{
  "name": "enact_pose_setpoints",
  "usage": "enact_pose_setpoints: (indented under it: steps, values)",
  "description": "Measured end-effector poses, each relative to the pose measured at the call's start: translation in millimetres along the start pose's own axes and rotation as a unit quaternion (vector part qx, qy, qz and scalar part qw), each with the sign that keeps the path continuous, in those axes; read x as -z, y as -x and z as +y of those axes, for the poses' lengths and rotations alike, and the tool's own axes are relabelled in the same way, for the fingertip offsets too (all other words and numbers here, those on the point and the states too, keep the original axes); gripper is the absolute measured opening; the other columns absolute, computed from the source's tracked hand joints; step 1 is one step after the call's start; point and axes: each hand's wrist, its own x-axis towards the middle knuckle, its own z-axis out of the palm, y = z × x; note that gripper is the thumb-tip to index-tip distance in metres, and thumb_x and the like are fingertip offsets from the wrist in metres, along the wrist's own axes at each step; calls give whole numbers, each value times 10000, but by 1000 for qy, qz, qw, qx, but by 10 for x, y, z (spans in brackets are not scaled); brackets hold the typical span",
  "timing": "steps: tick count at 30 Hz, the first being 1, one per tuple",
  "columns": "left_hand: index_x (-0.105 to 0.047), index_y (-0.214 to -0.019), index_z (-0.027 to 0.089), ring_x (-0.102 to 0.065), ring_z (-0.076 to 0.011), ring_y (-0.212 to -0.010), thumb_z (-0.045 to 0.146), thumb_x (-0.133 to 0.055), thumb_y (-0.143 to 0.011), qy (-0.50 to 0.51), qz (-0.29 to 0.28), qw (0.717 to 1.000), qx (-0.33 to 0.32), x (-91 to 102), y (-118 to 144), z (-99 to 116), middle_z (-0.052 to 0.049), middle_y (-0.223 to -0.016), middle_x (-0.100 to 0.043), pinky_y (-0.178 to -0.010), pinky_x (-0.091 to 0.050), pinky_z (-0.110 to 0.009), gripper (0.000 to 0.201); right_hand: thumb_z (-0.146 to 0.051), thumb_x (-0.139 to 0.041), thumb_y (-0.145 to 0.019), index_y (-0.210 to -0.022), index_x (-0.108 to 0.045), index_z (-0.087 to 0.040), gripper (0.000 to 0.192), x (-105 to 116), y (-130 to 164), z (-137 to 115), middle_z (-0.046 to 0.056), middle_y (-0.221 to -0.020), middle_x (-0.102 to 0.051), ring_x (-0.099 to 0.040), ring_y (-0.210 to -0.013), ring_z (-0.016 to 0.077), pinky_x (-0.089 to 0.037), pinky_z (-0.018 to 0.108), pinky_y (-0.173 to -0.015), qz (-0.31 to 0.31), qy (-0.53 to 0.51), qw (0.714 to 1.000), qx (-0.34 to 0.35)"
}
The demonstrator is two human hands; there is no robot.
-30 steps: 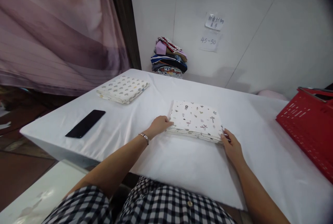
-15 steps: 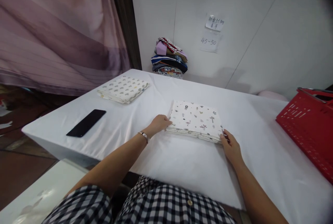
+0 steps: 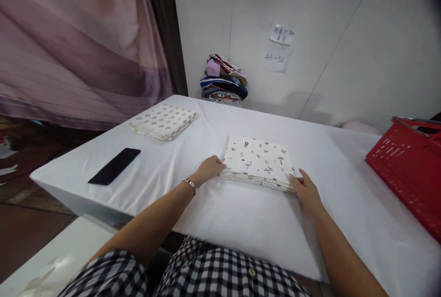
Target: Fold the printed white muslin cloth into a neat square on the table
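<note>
A folded white cloth with small printed figures (image 3: 259,161) lies on the white table (image 3: 241,214) in front of me. My left hand (image 3: 209,169) rests against its left near corner, fingertips tucked at the edge. My right hand (image 3: 305,190) touches its right near corner, fingers reaching under the fold. A bracelet sits on my left wrist. Whether either hand grips the cloth cannot be told.
A second folded cloth with grey shapes (image 3: 164,121) lies at the far left. A black phone (image 3: 114,172) rests near the left edge. A red basket (image 3: 409,168) stands at the right. A stack of coloured fabrics (image 3: 223,79) sits against the wall.
The view has tilted slightly, so everything sits a little lower in the picture. Both hands stay at the cloth's near corners.
</note>
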Motion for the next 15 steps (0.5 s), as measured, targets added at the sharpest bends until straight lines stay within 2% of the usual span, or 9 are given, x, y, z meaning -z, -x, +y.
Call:
enact_pose_setpoints:
  steps: [3, 9, 12, 15]
  values:
    - [-541, -810, 184, -560, -135, -518, 335, -570, -714, -6, -3, 1000, -9, -17, -6, -5, 12, -543, -600, -514, -388, -228, 181, -503, -549, -705, -1346, -426, -184, 727, 19, -102, -12, 14, -783, -611, -560, -682, 181, -430, 312, -672, -25, 41, 999, 12]
    - [-526, -903, 186, -571, -138, -546, 356, -570, -728, 0, -11, 1000, -24, -48, 33, -84, 8, -589, -622, -525, -407, -229, 249, -454, -559, -695, -1358, -401, -182, 734, 25, -97, 72, -5, -764, -594, -556, -652, 162, -436, 292, -639, -41, 3, 999, 16]
    - [-523, -995, 186, -611, -150, -648, 383, -566, -739, -20, -7, 999, -23, -26, 77, -66, -22, -747, -672, -579, -434, -235, 325, -455, -538, -721, -1341, -424, -181, 687, 44, -47, 68, 37, -897, -622, -574, -717, 175, -449, 305, -682, -30, 64, 997, 36]
    - [-495, -1141, 201, -617, -188, -899, 375, -581, -738, -76, 44, 994, -61, -24, 137, 41, -64, -1097, -636, -718, -462, -262, 447, -423, -485, -775, -1310, -457, -184, 587, 41, 24, -60, 101, -1166, -567, -559, -956, 240, -453, 371, -812, 38, 124, 981, 141]
